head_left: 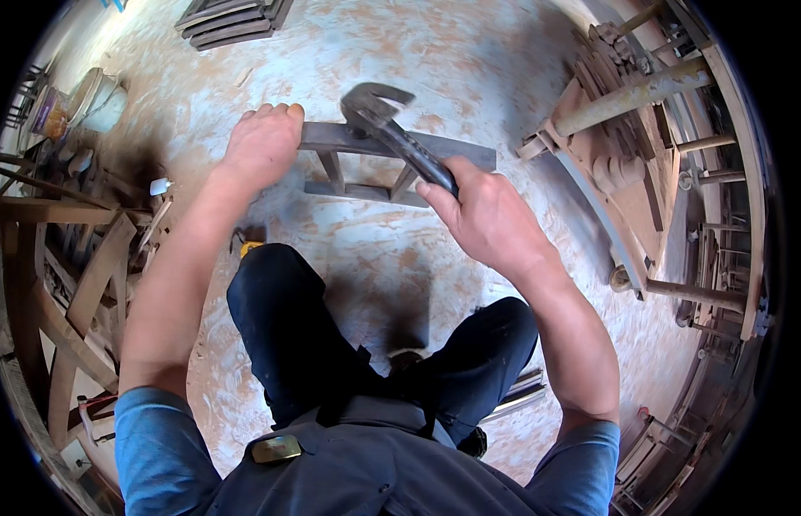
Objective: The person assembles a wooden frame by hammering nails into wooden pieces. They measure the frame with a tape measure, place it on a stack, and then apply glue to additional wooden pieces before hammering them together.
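My right hand (491, 211) is closed round the dark handle of a claw hammer (406, 148). The hammer's head lies over the top rail of a small dark wooden frame (456, 150), its claw pointing right; whether it touches the wood I cannot tell. With fingers wrapped over the left end of that rail, my left hand (267, 142) grips the frame. Short crosspieces join the upper rail to a lower one, and the frame stands in front of my bent knees.
Dark wooden frames (233, 21) are stacked at the far left. Buckets (99, 99) and wood scraps lie along the left side. At right stands a wooden rack (603, 224) with poles and offcuts. A small white bottle (160, 187) and a yellow tool (251, 248) rest on the floor.
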Available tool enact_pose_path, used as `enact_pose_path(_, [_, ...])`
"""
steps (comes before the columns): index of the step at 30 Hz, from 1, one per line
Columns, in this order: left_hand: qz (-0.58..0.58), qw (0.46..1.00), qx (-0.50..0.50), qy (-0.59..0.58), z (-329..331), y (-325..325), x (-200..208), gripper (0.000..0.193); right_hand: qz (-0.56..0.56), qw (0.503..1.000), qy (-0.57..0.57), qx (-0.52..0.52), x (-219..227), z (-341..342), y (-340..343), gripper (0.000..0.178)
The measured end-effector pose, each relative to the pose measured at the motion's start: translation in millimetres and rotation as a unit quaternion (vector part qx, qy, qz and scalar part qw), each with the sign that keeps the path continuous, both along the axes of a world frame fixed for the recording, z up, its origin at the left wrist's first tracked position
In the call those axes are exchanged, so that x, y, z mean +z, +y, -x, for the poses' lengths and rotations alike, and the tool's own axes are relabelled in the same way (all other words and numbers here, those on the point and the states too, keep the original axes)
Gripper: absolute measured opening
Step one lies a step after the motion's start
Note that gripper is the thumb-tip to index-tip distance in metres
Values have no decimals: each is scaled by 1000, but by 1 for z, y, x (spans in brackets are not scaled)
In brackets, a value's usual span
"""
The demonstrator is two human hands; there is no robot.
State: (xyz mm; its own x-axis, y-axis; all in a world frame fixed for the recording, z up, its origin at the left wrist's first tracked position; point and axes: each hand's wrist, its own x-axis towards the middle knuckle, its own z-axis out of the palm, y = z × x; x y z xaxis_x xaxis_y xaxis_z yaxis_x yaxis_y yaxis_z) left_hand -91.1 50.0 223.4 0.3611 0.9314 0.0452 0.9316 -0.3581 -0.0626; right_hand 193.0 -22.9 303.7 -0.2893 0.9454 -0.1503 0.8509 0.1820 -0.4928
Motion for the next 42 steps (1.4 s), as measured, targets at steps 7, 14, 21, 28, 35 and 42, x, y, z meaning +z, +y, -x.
enact_pose_path(7, [29, 999, 18, 19, -1, 0, 4, 38, 9, 999, -11, 42, -6, 32, 15, 39])
enact_pose_path(14, [-2, 1000, 8, -3, 3, 0, 3, 25, 37, 999, 19, 10, 22, 33, 6, 41])
enact_pose_path(21, [101, 993, 28, 53, -11, -1, 22, 71, 24, 999, -10, -20, 5, -4, -12, 40])
enact_pose_path(28, [46, 997, -40, -37, -91, -11, 10, 89, 75, 986, 3, -146, 2, -54, -40, 39])
enact_pose_path(35, [109, 992, -18, -57, -106, -10, 19, 86, 31, 990, -38, -134, 6, -58, -43, 39])
enact_pose_path(42, [125, 990, -14, -69, -94, -4, 28, 96, -7, 997, -38, -72, 0, -47, -31, 42])
